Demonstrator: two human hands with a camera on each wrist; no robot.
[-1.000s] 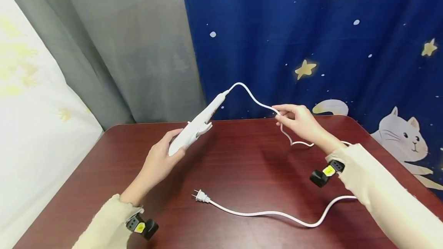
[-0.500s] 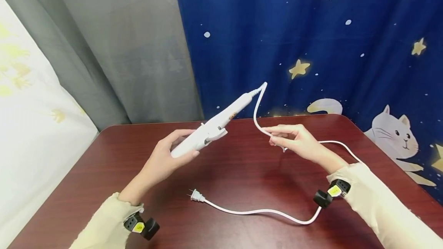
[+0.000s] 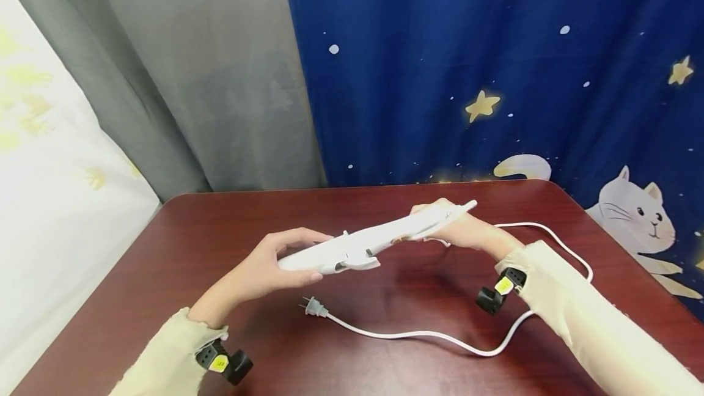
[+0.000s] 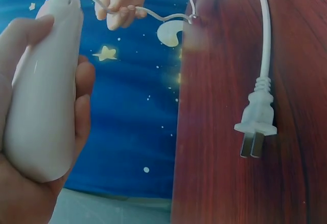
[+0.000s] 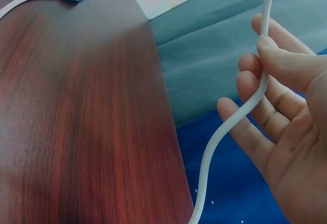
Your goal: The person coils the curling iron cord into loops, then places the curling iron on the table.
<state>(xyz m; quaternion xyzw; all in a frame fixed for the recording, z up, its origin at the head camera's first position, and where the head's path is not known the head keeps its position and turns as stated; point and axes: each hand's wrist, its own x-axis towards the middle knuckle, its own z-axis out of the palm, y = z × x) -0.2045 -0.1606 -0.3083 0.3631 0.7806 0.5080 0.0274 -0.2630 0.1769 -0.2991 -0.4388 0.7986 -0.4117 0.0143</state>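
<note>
A white corded curling iron (image 3: 357,248) is held above the table, its cord end pointing right. My left hand (image 3: 258,271) grips its thick rounded end, thumb along the near side and fingers behind. A small lever (image 3: 360,260) sticks out from its underside. In the head view my right hand (image 3: 467,232) is partly hidden behind the cord end. Seen from the right wrist, that hand pinches the white power cord (image 5: 217,132) between thumb and forefinger, the other fingers loosely bent behind it. The two-pin plug (image 4: 257,112) lies on the tabletop below.
The dark red wooden table (image 3: 220,225) has its far edge against a grey curtain (image 3: 220,78) and a blue star-patterned curtain (image 3: 407,78). White cloth (image 3: 66,200) hangs along the left side. More cord curves over the right part of the tabletop.
The curling iron has swung from steeply raised to nearly level, its cord end moving right and down. My right hand, still pinching the cord, has ended up partly behind it.
</note>
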